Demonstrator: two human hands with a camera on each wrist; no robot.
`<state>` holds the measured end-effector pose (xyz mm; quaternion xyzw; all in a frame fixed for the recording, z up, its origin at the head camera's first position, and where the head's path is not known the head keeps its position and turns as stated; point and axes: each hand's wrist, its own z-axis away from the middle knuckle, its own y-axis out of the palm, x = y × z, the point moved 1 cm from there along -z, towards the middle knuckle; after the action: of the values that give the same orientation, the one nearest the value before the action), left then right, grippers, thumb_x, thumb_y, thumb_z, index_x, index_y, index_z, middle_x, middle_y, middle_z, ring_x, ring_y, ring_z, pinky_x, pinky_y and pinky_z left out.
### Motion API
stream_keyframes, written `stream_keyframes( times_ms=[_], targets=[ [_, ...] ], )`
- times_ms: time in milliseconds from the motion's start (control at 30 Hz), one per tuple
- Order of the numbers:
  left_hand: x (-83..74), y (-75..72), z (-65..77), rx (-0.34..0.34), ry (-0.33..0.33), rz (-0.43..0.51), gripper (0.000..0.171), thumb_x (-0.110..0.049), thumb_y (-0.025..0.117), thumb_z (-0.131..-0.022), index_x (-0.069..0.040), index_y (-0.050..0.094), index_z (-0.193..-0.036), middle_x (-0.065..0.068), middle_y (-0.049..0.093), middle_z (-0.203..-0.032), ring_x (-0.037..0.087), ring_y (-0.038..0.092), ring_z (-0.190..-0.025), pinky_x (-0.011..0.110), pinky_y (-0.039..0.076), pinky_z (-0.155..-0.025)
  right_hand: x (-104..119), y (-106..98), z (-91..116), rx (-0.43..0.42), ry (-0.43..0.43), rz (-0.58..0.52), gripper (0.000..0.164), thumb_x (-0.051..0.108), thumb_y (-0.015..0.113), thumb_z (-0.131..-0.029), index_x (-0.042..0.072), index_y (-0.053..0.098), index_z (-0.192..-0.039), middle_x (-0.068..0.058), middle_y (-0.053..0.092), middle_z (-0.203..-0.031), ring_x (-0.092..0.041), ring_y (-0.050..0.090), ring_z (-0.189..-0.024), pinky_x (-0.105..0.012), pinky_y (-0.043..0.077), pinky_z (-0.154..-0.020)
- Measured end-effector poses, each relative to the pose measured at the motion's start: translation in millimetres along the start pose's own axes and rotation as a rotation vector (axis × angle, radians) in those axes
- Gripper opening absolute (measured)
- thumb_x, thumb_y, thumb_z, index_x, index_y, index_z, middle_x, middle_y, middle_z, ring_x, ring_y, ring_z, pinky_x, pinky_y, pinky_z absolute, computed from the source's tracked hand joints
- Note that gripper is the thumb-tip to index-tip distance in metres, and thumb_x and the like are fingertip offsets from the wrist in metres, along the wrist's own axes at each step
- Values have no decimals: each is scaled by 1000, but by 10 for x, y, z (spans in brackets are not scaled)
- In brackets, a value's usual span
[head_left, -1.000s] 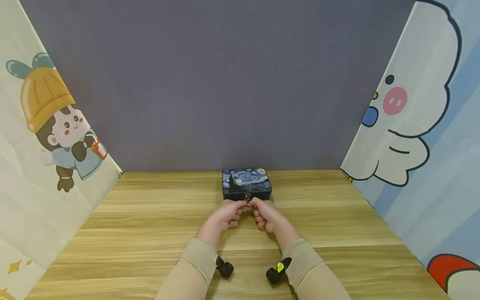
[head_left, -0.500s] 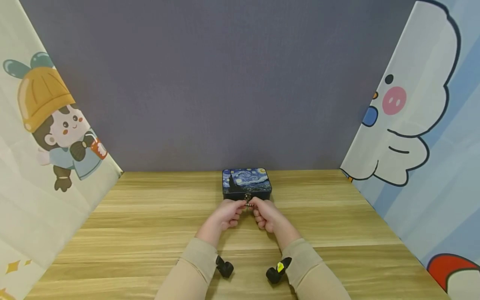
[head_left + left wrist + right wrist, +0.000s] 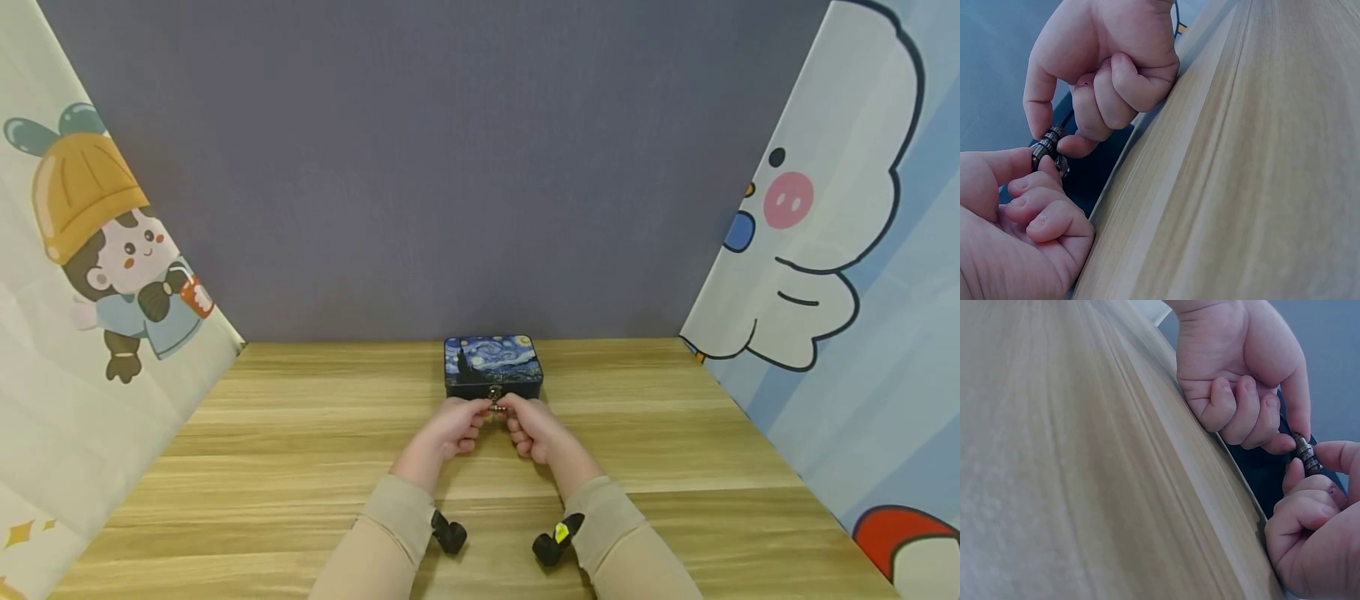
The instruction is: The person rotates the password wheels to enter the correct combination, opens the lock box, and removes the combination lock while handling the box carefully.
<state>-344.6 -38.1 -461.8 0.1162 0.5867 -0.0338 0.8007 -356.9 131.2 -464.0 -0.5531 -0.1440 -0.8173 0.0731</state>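
Observation:
A small tin box [image 3: 492, 360] with a starry night painting on its lid stands shut at the back of the wooden table [image 3: 315, 450]. At its front clasp [image 3: 495, 392] is a small metal combination padlock [image 3: 1047, 145] with ridged number dials. My left hand [image 3: 455, 427] pinches one end of this padlock between thumb and index finger. From the other side my right hand [image 3: 536, 429] pinches the dials [image 3: 1309, 456] with thumb and index finger. The other fingers of both hands are curled in, low over the tabletop. Fingertips partly cover the padlock in every view.
A grey panel [image 3: 465, 167] rises behind the box along the table's back edge. Printed cloth walls flank the table, a cartoon child [image 3: 142, 258] on the left and a white cartoon figure [image 3: 832, 200] on the right. Black wrist cameras hang below both sleeves.

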Motion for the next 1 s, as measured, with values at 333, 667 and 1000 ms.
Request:
stream_keyframes(
  times_ms=[333,667,1000],
  targets=[
    [-7,4,19,11,2,18,28,-24,58,-104,4,60,-101,-6,34,-62,7,20,-47,23,20,-45,27,-51,29,23,-3,-21,27,31,62,-91,5,60,-86,9,29,-55,-5,21,-42,-20,18,-38],
    [-11,3,21,10,8,18,30,-24,58,-104,6,59,-103,-6,35,-63,6,21,-47,22,20,-45,62,-69,58,30,-6,-27,29,30,64,-90,14,52,-70,8,29,-55,-5,22,-42,-21,20,-38],
    [-8,3,12,2,9,1,30,-25,59,-103,5,60,-101,-5,36,-64,7,22,-47,23,21,-46,43,-27,42,26,0,-24,22,24,64,-86,12,52,-73,8,29,-54,-5,22,-41,-20,18,-37]
  ],
)
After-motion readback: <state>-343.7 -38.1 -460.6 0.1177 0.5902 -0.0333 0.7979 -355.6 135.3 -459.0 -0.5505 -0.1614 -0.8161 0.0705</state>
